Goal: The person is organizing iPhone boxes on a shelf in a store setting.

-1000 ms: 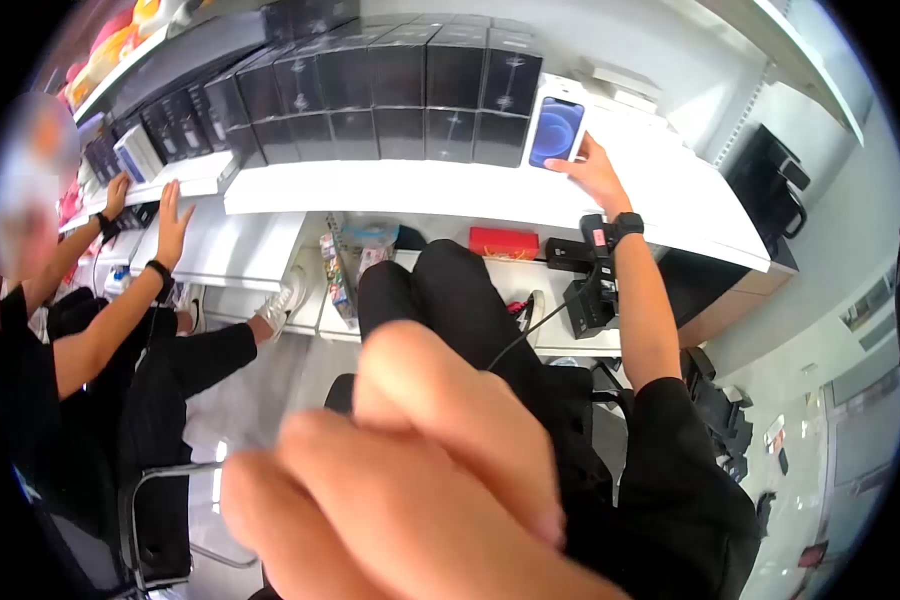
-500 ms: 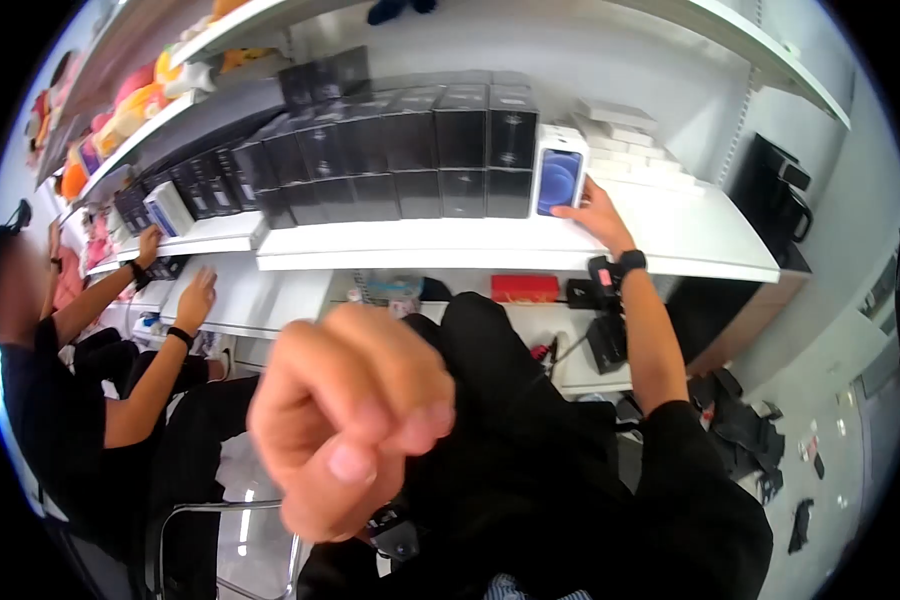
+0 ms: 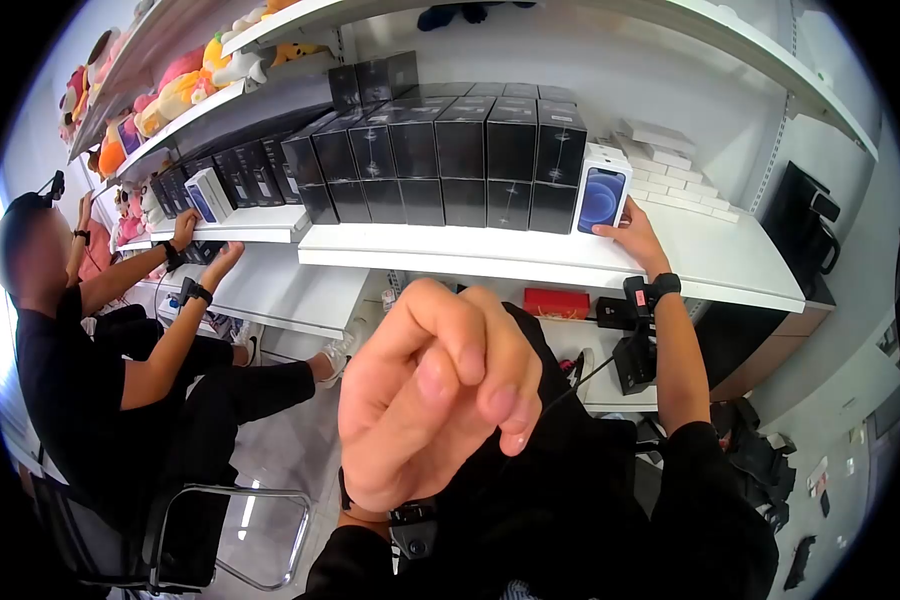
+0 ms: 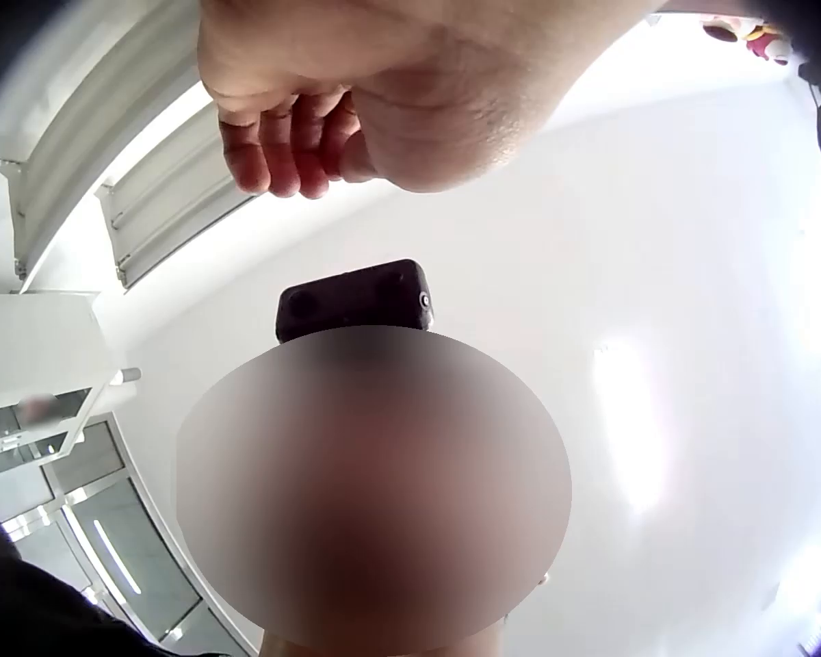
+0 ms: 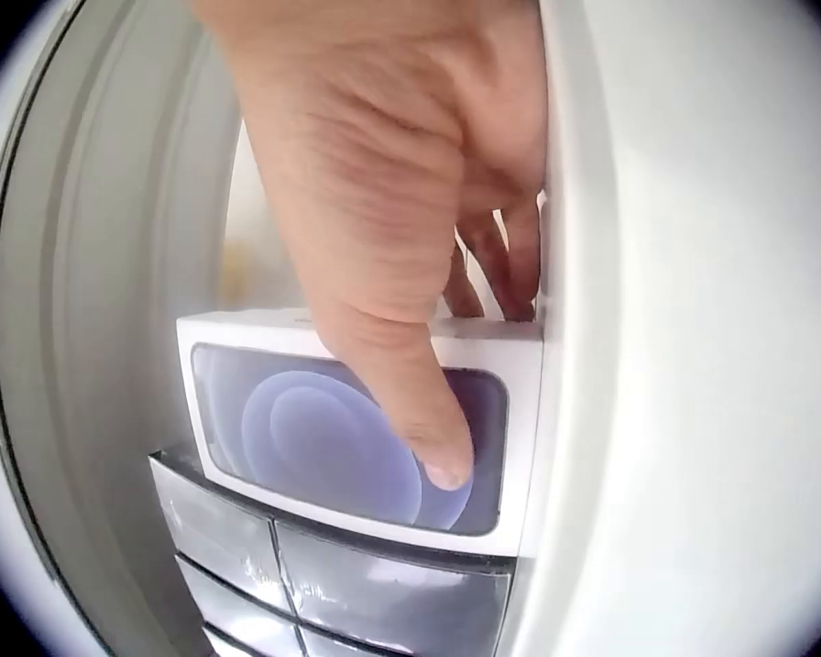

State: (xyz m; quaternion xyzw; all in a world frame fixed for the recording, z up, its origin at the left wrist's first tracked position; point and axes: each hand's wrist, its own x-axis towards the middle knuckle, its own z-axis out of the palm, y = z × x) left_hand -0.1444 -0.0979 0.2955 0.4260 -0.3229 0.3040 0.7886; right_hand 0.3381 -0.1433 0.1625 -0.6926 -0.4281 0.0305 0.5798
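A white phone box point(image 3: 602, 192) with a blue phone picture stands upright on the white shelf, at the right end of the stacked black boxes point(image 3: 462, 140). My right hand point(image 3: 634, 238) grips its lower right side. In the right wrist view the thumb of that hand point(image 5: 383, 205) lies across the front of the white box point(image 5: 315, 431), its other fingers behind. My left hand point(image 3: 440, 390) is raised close to the head camera with curled fingers, holding nothing visible. The left wrist view shows the same hand point(image 4: 383, 82) with fingers bent.
Small white boxes point(image 3: 685, 180) are stacked right of the phone box. A red box point(image 3: 557, 303) lies on the lower shelf. Another person point(image 3: 80, 350) sits at the left, hands at the neighbouring shelf point(image 3: 270, 222). Plush toys point(image 3: 185, 92) fill the upper left shelves. A metal-framed chair point(image 3: 232, 490) is nearby.
The head view has tilted up and turned left. My left hand has come up with its fingers curled together. My right hand still holds the white box, which stands in the same place.
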